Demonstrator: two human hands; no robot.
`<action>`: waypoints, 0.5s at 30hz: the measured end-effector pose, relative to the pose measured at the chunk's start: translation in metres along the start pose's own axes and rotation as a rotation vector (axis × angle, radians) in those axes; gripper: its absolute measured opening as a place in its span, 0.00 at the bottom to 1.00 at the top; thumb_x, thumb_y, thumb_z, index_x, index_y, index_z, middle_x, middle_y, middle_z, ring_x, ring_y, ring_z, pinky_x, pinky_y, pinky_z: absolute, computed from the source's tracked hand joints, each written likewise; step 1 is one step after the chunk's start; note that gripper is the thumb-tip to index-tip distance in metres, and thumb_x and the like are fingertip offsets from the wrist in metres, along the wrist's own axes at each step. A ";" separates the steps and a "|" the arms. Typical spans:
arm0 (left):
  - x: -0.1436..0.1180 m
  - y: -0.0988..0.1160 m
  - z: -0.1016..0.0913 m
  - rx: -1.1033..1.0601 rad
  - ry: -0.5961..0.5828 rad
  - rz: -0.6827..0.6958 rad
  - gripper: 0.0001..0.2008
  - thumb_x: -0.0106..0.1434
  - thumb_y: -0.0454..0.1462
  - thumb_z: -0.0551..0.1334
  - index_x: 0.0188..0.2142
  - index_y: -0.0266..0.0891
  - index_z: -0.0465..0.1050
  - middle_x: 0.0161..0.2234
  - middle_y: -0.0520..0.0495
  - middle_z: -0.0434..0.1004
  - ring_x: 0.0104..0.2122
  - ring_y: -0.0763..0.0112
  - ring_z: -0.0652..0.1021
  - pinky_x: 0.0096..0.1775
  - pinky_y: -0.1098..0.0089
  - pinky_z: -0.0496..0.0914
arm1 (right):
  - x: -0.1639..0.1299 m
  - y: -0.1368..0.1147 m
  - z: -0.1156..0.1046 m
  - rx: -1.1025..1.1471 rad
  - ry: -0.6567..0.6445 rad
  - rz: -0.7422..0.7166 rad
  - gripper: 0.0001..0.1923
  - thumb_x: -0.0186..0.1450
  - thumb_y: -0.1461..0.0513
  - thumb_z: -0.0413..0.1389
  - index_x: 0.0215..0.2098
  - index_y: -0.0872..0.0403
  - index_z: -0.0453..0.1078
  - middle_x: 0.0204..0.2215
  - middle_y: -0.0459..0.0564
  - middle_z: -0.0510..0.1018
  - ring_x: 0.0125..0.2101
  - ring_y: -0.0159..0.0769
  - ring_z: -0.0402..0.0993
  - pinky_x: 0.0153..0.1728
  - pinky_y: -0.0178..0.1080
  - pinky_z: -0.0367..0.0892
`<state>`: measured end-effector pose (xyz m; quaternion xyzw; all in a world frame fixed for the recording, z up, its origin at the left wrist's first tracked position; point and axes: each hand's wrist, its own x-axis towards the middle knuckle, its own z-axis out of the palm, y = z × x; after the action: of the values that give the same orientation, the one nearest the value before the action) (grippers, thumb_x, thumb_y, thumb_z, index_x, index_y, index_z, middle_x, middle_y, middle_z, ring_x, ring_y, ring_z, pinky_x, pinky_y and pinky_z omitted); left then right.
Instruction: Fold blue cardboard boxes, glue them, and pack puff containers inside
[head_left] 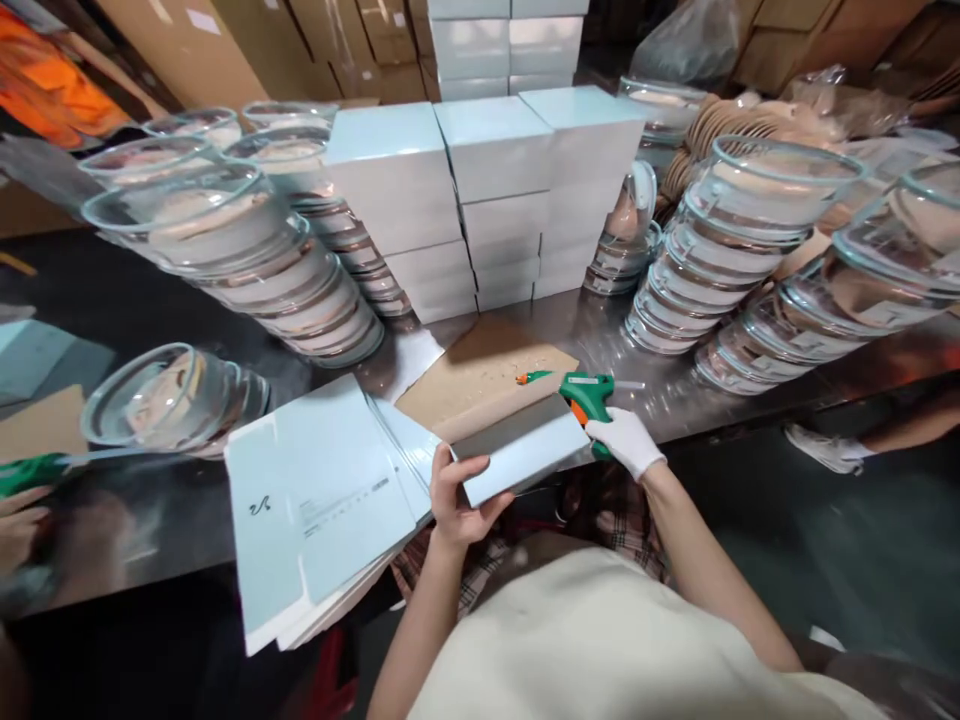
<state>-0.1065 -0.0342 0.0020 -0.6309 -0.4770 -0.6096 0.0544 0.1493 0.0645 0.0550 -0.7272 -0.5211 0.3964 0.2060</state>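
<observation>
My bare left hand (pixel 459 495) grips the near left end of a light blue carton (pixel 529 452), thumb and fingers around its edge. The carton is partly folded and tilted over the table's front edge. In my white-gloved right hand (pixel 626 440) is a green glue gun (pixel 589 392) with an orange trigger; its orange-tipped nozzle points left, just behind the carton's far edge. A clear glue stick sticks out of its back. Under the nozzle lies a brown cardboard sheet (pixel 495 360) with small specks. Left of my left hand rests a pile of flat blue cartons (pixel 322 510).
Stacked closed boxes (pixel 502 190) stand at the table's back. Tall stacks of glass bowls rise at left (pixel 300 270) and right (pixel 690 260). At the left edge, another person's hand (pixel 22 530) holds a green glue gun. A person's foot (pixel 825 447) shows at right.
</observation>
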 end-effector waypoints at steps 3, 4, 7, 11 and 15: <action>0.003 0.018 -0.009 0.022 0.072 -0.131 0.20 0.64 0.52 0.70 0.47 0.43 0.78 0.37 0.48 0.78 0.47 0.56 0.78 0.56 0.55 0.71 | -0.002 0.007 -0.003 0.218 0.035 -0.073 0.15 0.57 0.52 0.60 0.36 0.53 0.70 0.25 0.50 0.79 0.25 0.40 0.77 0.27 0.39 0.73; 0.004 0.025 -0.012 0.018 0.051 -0.215 0.19 0.64 0.51 0.70 0.47 0.43 0.78 0.39 0.47 0.79 0.48 0.55 0.78 0.56 0.55 0.71 | -0.005 0.007 -0.004 0.321 0.082 -0.128 0.18 0.56 0.50 0.62 0.37 0.53 0.69 0.26 0.48 0.80 0.25 0.38 0.76 0.27 0.39 0.73; 0.009 0.042 -0.014 -0.046 -0.080 -0.436 0.16 0.66 0.49 0.69 0.47 0.42 0.78 0.41 0.46 0.79 0.44 0.59 0.79 0.50 0.60 0.73 | -0.018 0.006 -0.008 0.595 0.086 -0.316 0.21 0.54 0.48 0.69 0.37 0.51 0.71 0.29 0.48 0.81 0.24 0.35 0.74 0.28 0.39 0.74; 0.019 0.052 -0.003 -0.083 -0.139 -0.524 0.13 0.68 0.46 0.69 0.47 0.43 0.78 0.40 0.47 0.77 0.40 0.63 0.78 0.42 0.66 0.72 | -0.045 0.007 -0.015 0.555 -0.158 -0.400 0.17 0.63 0.46 0.64 0.37 0.50 0.78 0.24 0.47 0.78 0.21 0.36 0.71 0.24 0.41 0.73; 0.024 0.057 0.003 -0.029 -0.170 -0.490 0.13 0.68 0.47 0.68 0.47 0.43 0.77 0.41 0.47 0.80 0.42 0.61 0.80 0.46 0.63 0.74 | -0.070 0.015 -0.017 0.228 -0.086 -0.578 0.13 0.62 0.49 0.64 0.39 0.47 0.77 0.31 0.50 0.83 0.30 0.47 0.81 0.34 0.48 0.80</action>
<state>-0.0711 -0.0502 0.0497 -0.5461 -0.6097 -0.5562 -0.1441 0.1619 -0.0033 0.0804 -0.5037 -0.6668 0.4075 0.3683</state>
